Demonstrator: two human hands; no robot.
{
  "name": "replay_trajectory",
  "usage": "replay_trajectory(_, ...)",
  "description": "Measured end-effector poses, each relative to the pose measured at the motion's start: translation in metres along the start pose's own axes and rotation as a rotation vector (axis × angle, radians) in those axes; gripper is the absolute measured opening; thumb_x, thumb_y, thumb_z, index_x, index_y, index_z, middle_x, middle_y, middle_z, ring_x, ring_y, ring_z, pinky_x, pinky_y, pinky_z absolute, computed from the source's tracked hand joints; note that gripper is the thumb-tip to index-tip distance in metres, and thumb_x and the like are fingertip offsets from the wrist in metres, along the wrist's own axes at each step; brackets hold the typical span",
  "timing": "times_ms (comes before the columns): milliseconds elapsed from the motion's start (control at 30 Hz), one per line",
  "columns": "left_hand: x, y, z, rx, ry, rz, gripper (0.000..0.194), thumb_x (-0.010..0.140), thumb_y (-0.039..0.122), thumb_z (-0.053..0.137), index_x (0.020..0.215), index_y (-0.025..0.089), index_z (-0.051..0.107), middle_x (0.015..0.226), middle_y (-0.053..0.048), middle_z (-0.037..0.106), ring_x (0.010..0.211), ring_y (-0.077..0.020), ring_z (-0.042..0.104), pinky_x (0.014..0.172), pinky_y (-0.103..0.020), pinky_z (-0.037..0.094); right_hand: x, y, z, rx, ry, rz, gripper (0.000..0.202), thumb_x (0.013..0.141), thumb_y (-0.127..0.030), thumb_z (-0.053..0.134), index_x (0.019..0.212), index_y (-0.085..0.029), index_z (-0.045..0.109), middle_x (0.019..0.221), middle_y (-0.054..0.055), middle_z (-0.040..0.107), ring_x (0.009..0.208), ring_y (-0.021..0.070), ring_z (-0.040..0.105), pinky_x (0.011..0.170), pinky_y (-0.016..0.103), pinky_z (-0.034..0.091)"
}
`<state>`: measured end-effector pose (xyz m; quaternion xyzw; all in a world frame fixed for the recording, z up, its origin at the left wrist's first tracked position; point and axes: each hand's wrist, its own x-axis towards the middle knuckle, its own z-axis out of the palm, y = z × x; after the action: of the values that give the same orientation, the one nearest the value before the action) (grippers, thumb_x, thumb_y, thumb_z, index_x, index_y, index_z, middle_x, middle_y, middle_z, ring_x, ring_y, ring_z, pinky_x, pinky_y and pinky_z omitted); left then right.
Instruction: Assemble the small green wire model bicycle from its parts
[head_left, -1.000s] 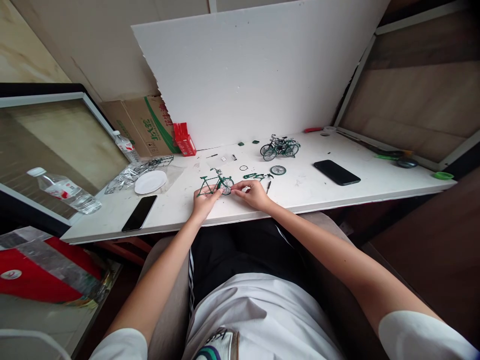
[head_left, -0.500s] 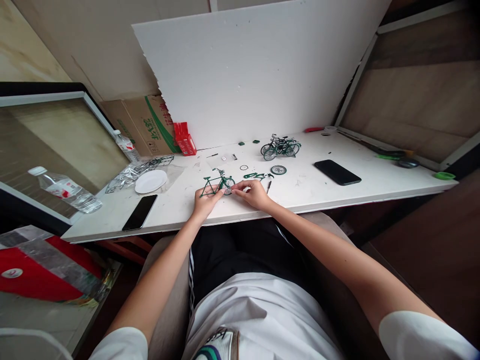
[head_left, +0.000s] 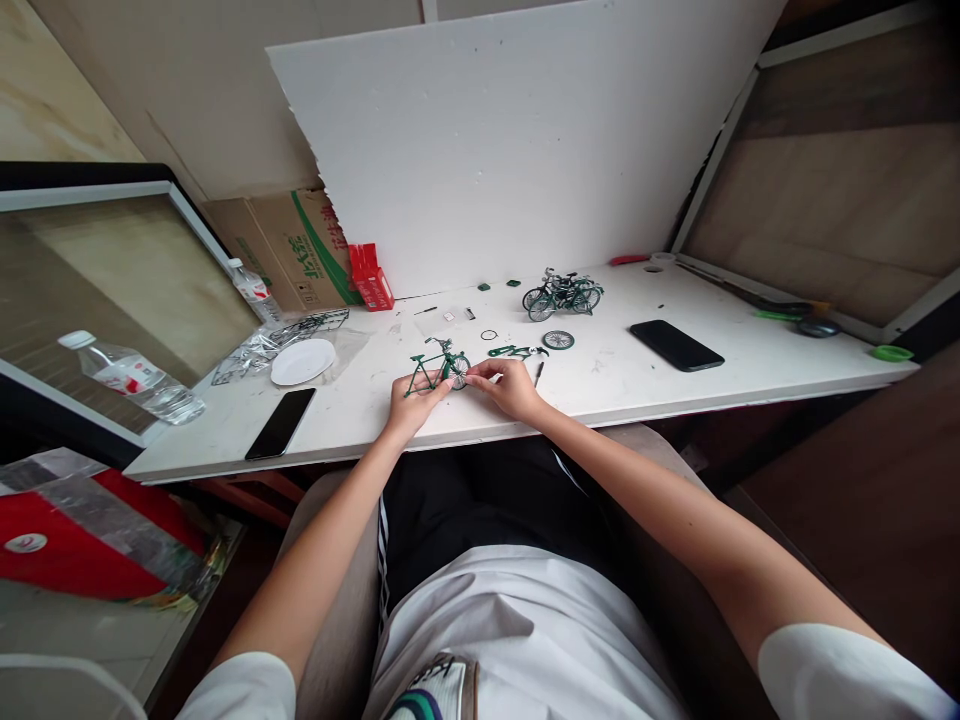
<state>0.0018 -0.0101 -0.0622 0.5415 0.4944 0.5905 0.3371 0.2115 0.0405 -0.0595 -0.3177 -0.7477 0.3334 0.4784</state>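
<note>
A small green model bicycle frame (head_left: 426, 368) stands upright near the table's front edge, with one spoked wheel (head_left: 458, 372) fitted at its right end. My left hand (head_left: 414, 404) is closed on the bicycle from below, its thumb by the wheel. Fingertips of my right hand (head_left: 505, 386) are pinched together at the wheel's right side; whatever they grip is too small to make out. Just behind that hand lie green bicycle parts (head_left: 511, 352), and a loose spoked wheel (head_left: 558, 340) rests flat beyond them.
Several assembled model bicycles (head_left: 562, 296) stand farther back. A black phone (head_left: 676, 345) lies right, another phone (head_left: 280, 424) left. Near the left edge are a white plate (head_left: 303, 362), a bottle (head_left: 135, 380) and wiry parts in plastic. A thin dark tool (head_left: 538, 374) lies beside my right hand.
The model bicycle has shifted and turned slightly to the right in my left hand. My right fingertips remain at the wheel.
</note>
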Motion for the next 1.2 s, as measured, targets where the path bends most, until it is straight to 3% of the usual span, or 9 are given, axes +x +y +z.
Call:
replay_trajectory(267, 0.0, -0.001, -0.001, 0.006, -0.048, 0.008, 0.048, 0.071, 0.048, 0.093, 0.102, 0.014, 0.083, 0.106, -0.015, 0.082, 0.094, -0.0277, 0.079, 0.085, -0.039, 0.064, -0.002, 0.0, 0.003, -0.113, 0.014, -0.023, 0.021, 0.098, -0.039, 0.069, 0.097, -0.02, 0.077, 0.094, 0.006, 0.082, 0.085, 0.0213, 0.074, 0.08, 0.032, 0.053)
replay_trajectory(567, -0.003, 0.008, 0.001, -0.014, -0.076, -0.036, 0.053, 0.065, 0.051, 0.096, 0.098, 0.012, 0.083, 0.098, -0.014, 0.082, 0.082, -0.0259, 0.077, 0.071, -0.036, 0.064, -0.004, -0.004, 0.003, -0.348, 0.024, 0.003, 0.024, 0.105, -0.041, 0.062, 0.095, -0.022, 0.07, 0.086, 0.004, 0.078, 0.074, 0.0189, 0.067, 0.073, 0.03, 0.044)
replay_trajectory(1033, -0.002, 0.008, 0.001, -0.034, -0.104, -0.047, 0.055, 0.061, 0.052, 0.099, 0.096, 0.012, 0.083, 0.098, -0.013, 0.082, 0.082, -0.0267, 0.078, 0.072, -0.038, 0.066, -0.008, -0.021, 0.009, -0.72, -0.042, 0.042, 0.03, 0.113, -0.046, 0.045, 0.112, -0.021, 0.063, 0.101, 0.011, 0.076, 0.084, 0.0241, 0.067, 0.064, 0.031, 0.033)
replay_trajectory(1200, -0.002, 0.008, 0.0, -0.03, -0.104, -0.052, 0.055, 0.06, 0.052, 0.099, 0.095, 0.012, 0.083, 0.095, -0.013, 0.082, 0.078, -0.0261, 0.077, 0.071, -0.039, 0.065, -0.009, -0.022, 0.01, -0.769, -0.045, 0.002, 0.036, 0.113, -0.046, 0.044, 0.105, -0.021, 0.068, 0.101, 0.014, 0.075, 0.091, 0.0261, 0.067, 0.066, 0.032, 0.037)
